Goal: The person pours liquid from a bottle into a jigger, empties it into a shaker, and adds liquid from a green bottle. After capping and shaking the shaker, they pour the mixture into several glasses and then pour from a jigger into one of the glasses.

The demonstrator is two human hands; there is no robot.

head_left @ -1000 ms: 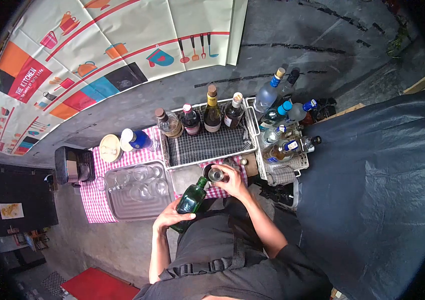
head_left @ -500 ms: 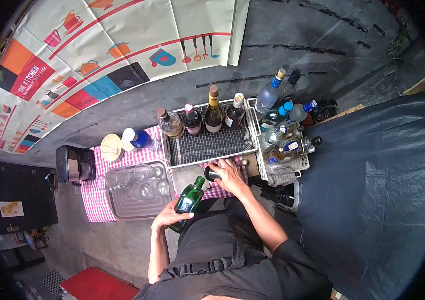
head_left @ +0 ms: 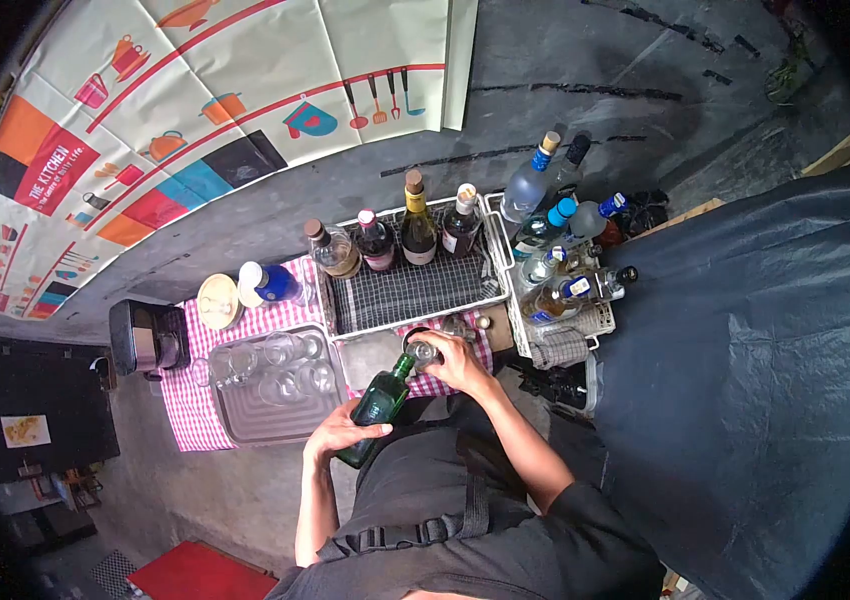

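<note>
A green bottle (head_left: 382, 399) is tilted in my left hand (head_left: 339, 432), its neck pointing up and right. My right hand (head_left: 459, 362) is wrapped round a small clear glass (head_left: 423, 353), whose rim is right beside the bottle's mouth. Whether the two touch I cannot tell. Under them lie a pale board (head_left: 369, 362) and a red-checked cloth (head_left: 187, 408). Just beyond my right hand stand small glass items, partly hidden. Behind my hands is a white wire basket (head_left: 415, 319) with a dark checked cloth and several bottles at its back edge.
At the left, a tray (head_left: 275, 428) holds several clear glasses. Beyond it are a blue bottle (head_left: 276, 283), a round wooden container (head_left: 219, 302) and a black appliance (head_left: 149, 337). A second white rack (head_left: 585, 334) with several bottles stands at the right.
The dark cup in my right hand has given way to a view of a clear glass at the bottle's mouth. The bottle has shifted slightly. The whole view has moved a little.
</note>
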